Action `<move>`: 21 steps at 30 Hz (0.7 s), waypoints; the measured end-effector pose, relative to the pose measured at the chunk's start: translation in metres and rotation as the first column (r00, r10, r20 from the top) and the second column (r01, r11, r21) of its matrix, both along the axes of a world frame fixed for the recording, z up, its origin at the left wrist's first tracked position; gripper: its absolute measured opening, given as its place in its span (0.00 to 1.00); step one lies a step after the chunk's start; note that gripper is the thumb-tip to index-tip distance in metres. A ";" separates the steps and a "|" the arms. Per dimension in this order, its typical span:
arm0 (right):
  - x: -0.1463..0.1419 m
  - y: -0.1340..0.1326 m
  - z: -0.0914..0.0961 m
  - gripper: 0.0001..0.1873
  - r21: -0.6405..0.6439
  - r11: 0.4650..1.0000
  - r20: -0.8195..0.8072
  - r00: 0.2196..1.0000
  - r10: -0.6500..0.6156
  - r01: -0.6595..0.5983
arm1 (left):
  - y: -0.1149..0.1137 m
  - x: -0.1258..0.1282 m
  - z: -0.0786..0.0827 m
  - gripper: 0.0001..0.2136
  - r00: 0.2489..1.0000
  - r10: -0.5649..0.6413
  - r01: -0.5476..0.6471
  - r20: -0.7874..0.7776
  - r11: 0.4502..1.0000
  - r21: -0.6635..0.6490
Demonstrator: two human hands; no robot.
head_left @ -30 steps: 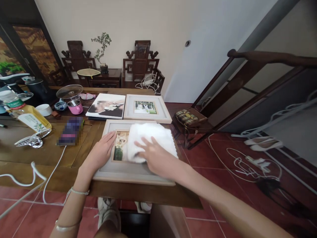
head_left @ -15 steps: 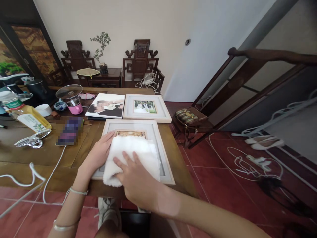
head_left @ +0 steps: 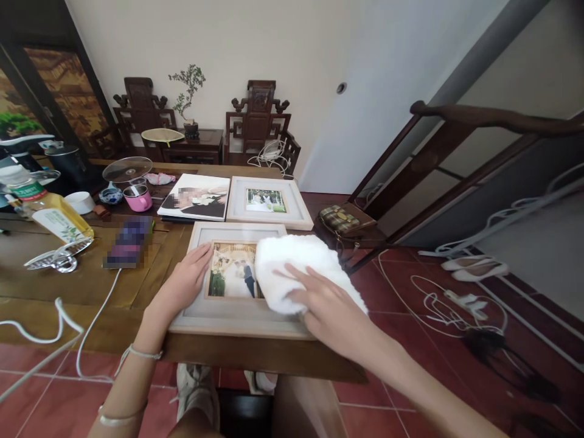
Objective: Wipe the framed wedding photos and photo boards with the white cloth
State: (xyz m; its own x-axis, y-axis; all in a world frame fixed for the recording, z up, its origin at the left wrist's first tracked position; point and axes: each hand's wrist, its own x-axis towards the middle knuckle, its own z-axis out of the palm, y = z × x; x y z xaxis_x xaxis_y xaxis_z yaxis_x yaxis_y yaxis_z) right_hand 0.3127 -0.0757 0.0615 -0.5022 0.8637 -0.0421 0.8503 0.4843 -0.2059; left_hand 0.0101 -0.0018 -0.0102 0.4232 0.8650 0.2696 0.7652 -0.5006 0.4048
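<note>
The picture frame [head_left: 232,315] lies flat at lower centre, at the near edge of the wooden table [head_left: 137,274]. A folded white cloth [head_left: 292,264] covers its right side and overhangs the right border. The step in hand looks like wiping the glass. Reaching the uncovered photo to the left would call for flat, even pressure on a steadied frame. The right hand [head_left: 331,304] presses the cloth, fingers spread, not gripping. The left hand [head_left: 182,285] rests open on the frame's left border, wrist low.
</note>
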 end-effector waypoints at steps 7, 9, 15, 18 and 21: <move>-0.059 0.095 -0.004 0.24 0.338 0.939 -0.029 0.996 0.084 -0.070 | -0.001 0.001 0.001 0.23 1.000 0.010 -0.010 -0.018 1.000 0.000; -0.085 0.115 -0.003 0.20 0.337 0.914 0.024 0.972 0.233 -0.227 | -0.001 0.002 0.003 0.22 1.000 0.000 0.001 -0.030 1.000 0.009; -0.128 0.133 -0.011 0.23 0.267 0.902 0.079 0.941 0.331 -0.339 | -0.002 0.004 0.010 0.19 0.998 -0.006 0.007 -0.055 1.000 0.016; -0.116 0.131 -0.009 0.22 0.217 0.932 0.116 0.955 0.272 -0.291 | -0.001 0.004 0.010 0.21 0.999 -0.024 0.024 -0.048 1.000 0.014; -0.087 0.125 0.001 0.22 0.166 0.963 0.173 0.967 0.185 -0.214 | 0.000 0.003 0.008 0.23 0.999 -0.004 0.004 -0.054 1.000 -0.008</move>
State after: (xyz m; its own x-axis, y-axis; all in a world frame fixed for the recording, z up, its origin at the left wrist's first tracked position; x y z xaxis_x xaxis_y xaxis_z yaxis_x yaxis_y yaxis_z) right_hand 0.2260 0.0491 0.0627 -0.6650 0.7467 0.0159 0.7468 0.6645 0.0272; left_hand 0.0131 -0.0018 -0.0020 0.4405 0.8653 0.2393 0.7840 -0.5007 0.3671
